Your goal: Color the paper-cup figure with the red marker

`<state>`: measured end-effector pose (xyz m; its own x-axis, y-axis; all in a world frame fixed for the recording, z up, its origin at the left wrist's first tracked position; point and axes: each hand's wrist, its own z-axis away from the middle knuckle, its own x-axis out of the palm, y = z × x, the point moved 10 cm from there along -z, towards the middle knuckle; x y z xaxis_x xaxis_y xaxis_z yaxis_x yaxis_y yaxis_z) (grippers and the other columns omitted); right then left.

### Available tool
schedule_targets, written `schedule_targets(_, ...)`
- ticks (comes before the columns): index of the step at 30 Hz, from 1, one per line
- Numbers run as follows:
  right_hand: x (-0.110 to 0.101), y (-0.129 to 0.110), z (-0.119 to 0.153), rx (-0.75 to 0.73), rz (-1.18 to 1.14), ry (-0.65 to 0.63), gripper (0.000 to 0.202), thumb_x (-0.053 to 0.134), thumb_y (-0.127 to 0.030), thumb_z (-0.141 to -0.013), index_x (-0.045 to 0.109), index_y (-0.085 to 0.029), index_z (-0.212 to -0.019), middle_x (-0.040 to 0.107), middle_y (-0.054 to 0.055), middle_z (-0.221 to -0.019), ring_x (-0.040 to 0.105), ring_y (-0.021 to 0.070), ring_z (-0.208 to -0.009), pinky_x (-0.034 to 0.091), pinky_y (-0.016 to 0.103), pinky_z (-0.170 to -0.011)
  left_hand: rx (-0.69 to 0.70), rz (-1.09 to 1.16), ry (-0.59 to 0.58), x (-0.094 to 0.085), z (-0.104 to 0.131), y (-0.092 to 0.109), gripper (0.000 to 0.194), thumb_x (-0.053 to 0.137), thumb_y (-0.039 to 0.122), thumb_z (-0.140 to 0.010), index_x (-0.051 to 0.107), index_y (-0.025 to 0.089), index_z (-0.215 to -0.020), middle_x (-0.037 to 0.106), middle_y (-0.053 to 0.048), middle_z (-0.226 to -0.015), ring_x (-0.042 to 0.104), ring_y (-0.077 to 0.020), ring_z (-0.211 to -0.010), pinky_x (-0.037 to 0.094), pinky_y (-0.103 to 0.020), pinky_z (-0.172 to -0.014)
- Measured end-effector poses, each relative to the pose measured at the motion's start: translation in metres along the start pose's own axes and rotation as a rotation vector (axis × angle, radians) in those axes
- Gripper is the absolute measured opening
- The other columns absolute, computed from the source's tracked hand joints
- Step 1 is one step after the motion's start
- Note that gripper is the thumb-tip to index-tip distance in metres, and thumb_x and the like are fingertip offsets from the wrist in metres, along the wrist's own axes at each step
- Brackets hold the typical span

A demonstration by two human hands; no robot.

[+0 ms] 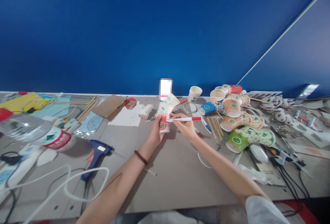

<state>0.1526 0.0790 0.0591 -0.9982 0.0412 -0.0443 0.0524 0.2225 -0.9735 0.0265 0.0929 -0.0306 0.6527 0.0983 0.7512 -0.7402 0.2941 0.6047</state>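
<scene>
My left hand (155, 131) wraps round a red-and-white paper cup (163, 123) near the middle of the table. Joined to the top of this cup is a white piece with green marks (168, 104), which leans to the right. My right hand (184, 126) grips a white marker with a red end (189, 119). The marker lies almost level, its left end at the side of the red cup. The fingertips of both hands are close together at the cup, and some are hidden behind it.
A blue glue gun (97, 153) and a large plastic bottle (38, 132) lie left. A white cup (195, 94), wooden sticks (214, 127) and stacked patterned cups (238, 139) are right. Cardboard (109, 107) and white paper (125, 116) lie behind. Cables cross the left front.
</scene>
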Motion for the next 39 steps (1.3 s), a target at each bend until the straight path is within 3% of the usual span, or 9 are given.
schedule_targets(17, 0.0021, 0.0004, -0.0010, 0.002, -0.024, -0.034, 0.004, 0.067, -0.024, -0.073, 0.067, -0.024, -0.069, 0.076, 0.004, -0.084, 0.069, 0.0320, -0.114, 0.051, 0.047, -0.101, 0.003, 0.021, 0.035, -0.0023, -0.0008, -0.0001, 0.031, 0.070, 0.044, -0.086, 0.069, 0.015, -0.095, 0.075, -0.005, -0.083, 0.067, -0.0149, -0.067, 0.053, -0.025, -0.060)
schedule_targets(22, -0.0011, 0.0010, -0.0014, -0.004, -0.025, -0.005, 0.004, 0.068, -0.027, -0.076, 0.068, -0.024, -0.077, 0.077, 0.005, -0.093, 0.070, 0.0313, -0.113, 0.051, 0.047, -0.100, 0.000, 0.013, 0.037, -0.0006, 0.0003, 0.0004, 0.030, 0.068, 0.043, -0.088, 0.069, 0.014, -0.095, 0.075, -0.006, -0.081, 0.067, -0.0155, -0.067, 0.052, -0.025, -0.060)
schedule_targets(28, 0.0032, 0.0004, -0.0015, -0.008, -0.039, -0.054, 0.006, 0.066, -0.023, -0.073, 0.066, -0.024, -0.068, 0.075, 0.004, -0.080, 0.068, 0.0334, -0.119, 0.050, 0.047, -0.101, 0.008, 0.012, 0.035, -0.0012, -0.0008, 0.0006, 0.033, 0.069, 0.045, -0.086, 0.069, 0.014, -0.097, 0.075, -0.006, -0.083, 0.067, -0.0161, -0.066, 0.052, -0.026, -0.059)
schedule_targets(34, 0.0000, 0.0014, -0.0014, 0.016, -0.038, -0.015, 0.001, 0.067, -0.025, -0.073, 0.067, -0.024, -0.073, 0.077, 0.005, -0.092, 0.068, 0.0322, -0.117, 0.050, 0.047, -0.100, 0.001, 0.021, 0.047, -0.0013, -0.0001, 0.0007, 0.030, 0.071, 0.044, -0.084, 0.069, 0.015, -0.093, 0.074, -0.005, -0.081, 0.066, -0.0156, -0.066, 0.052, -0.026, -0.061)
schedule_targets(39, 0.0023, 0.0015, -0.0010, 0.005, -0.046, -0.041, 0.004, 0.066, -0.023, -0.072, 0.067, -0.024, -0.068, 0.075, 0.004, -0.081, 0.067, 0.0337, -0.119, 0.049, 0.047, -0.101, 0.010, 0.017, 0.025, -0.0011, -0.0014, 0.0001, 0.035, 0.075, 0.046, -0.080, 0.069, 0.016, -0.097, 0.075, -0.007, -0.087, 0.067, -0.0181, -0.072, 0.052, -0.028, -0.064)
